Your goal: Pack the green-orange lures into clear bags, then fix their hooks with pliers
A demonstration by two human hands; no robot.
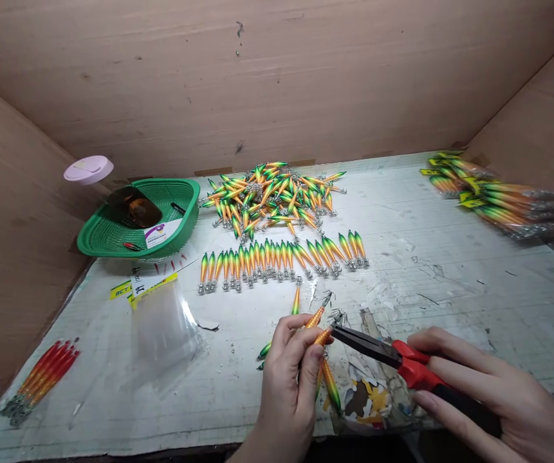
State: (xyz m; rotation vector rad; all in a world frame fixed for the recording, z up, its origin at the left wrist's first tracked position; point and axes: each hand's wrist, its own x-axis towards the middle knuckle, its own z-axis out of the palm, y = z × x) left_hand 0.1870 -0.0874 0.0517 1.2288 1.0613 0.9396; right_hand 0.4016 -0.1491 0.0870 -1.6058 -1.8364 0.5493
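My left hand (289, 379) pinches squid jigs (323, 335), orange-bodied with metal hook crowns pointing up and right; two hook ends show above the fingers. In my right hand (493, 399) are long-nose pliers (405, 360) with red and black handles. Their dark jaws touch the hook end of the nearer jig. Beneath and beside my left hand lie a few more jigs, one orange and green (329, 386). Beyond my hands runs a row of green, yellow and orange jigs (277, 257), hooks toward me. A heap of similar jigs (267, 196) sits behind the row.
At the left stands a green basket (192, 209) with a lidded bottle (134, 206) and a card. Clear bags (165, 328) with yellow headers lie before it, red jigs (49, 376) farther left. Bagged jigs (513, 202) are stacked at right. Cardboard walls (277, 83) enclose the table.
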